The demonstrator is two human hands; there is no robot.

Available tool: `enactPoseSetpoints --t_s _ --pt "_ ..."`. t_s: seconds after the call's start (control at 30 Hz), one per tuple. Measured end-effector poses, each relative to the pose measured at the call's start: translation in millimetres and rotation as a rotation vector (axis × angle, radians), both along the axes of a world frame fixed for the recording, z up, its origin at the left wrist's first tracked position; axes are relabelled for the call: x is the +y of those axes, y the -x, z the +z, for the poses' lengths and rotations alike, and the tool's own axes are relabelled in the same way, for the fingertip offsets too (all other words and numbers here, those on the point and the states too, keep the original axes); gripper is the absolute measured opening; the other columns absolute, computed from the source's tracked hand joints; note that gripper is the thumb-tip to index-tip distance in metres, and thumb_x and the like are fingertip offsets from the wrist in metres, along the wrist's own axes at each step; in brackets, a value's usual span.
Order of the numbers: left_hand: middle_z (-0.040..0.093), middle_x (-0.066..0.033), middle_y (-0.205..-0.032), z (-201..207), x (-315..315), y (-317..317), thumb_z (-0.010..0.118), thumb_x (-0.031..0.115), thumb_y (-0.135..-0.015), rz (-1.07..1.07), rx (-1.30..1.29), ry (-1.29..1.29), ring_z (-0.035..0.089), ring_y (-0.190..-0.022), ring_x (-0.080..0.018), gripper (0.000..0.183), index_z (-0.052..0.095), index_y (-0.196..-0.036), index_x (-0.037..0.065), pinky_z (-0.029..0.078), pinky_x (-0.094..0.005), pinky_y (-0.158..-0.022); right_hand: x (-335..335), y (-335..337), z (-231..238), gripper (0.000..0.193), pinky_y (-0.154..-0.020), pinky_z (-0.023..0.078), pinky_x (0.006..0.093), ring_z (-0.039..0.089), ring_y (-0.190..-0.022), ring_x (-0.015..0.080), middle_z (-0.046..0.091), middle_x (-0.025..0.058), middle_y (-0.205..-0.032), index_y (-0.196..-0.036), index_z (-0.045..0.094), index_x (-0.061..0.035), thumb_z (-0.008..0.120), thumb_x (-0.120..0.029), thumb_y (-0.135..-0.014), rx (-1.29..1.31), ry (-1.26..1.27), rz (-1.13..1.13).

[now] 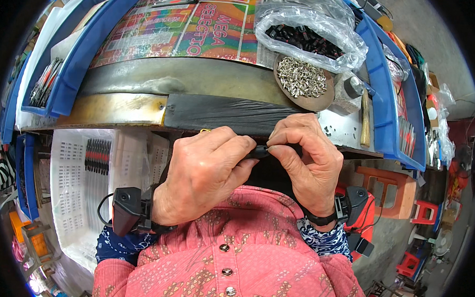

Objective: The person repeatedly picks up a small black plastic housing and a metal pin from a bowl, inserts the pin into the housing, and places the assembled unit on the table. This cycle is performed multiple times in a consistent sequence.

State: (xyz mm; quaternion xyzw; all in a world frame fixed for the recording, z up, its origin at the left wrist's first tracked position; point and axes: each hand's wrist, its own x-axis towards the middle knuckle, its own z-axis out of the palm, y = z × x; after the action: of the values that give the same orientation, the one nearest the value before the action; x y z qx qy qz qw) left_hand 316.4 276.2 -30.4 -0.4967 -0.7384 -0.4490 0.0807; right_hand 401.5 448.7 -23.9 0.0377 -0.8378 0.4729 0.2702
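In front of my chest, just off the bench's front edge, my left hand is closed around a small black cylindrical part, whose end points right. The thumb and forefinger of my right hand pinch together at that end, touching or nearly touching it. Whatever lies between those right fingertips is too small to make out. Beyond my right hand, a round brown dish holds a heap of small silvery metal pieces. Behind the dish, a clear plastic bag lies open, with many black parts inside.
Blue bins holding black-and-red pieces flank the bench. A white plastic basket at my left contains a row of black-and-red pieces. A wooden-handled tool lies right of the dish. An orange stool stands at right.
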Motion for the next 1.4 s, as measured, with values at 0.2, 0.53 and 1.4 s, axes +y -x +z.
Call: enactPoseSetpoints --t_s 0.2,0.53,1.4 --pt "0.062 -0.0115 -0.075 1 -2 -1 0.078 0.000 -0.067 -0.005 0.001 0.037 0.062 -0.064 -0.0280 0.029 0.066 -0.094 0.001 0.050 -0.0360 -0.057 1 1 0 0.011 -0.080 0.048 0.0347 0.060 -0.088 0.0257 0.065 0.0083 -0.087 -0.085 0.066 -0.0013 0.073 -0.001 -0.076 0.006 -0.058 0.009" --pt "0.062 -0.0110 -0.075 -1 -1 -2 0.078 0.000 -0.067 0.010 0.055 0.058 0.062 -0.064 -0.0279 0.029 0.066 -0.094 0.001 0.050 -0.0362 -0.057 -2 4 3 0.019 -0.076 0.048 0.0379 0.058 -0.084 0.0295 0.063 0.0091 -0.087 -0.086 0.065 -0.0018 0.074 0.001 -0.070 0.112 -0.303 -0.017" --pt "0.063 -0.0101 -0.075 -6 4 4 0.073 -0.001 -0.071 0.047 0.111 0.043 0.062 -0.063 -0.0266 0.022 0.066 -0.091 0.002 0.048 -0.0352 -0.057 0 4 -16 0.032 -0.072 0.054 0.0377 0.065 -0.082 0.0311 0.066 0.0149 -0.094 -0.100 0.068 0.0045 0.073 0.005 -0.069 0.321 -0.480 -0.008"
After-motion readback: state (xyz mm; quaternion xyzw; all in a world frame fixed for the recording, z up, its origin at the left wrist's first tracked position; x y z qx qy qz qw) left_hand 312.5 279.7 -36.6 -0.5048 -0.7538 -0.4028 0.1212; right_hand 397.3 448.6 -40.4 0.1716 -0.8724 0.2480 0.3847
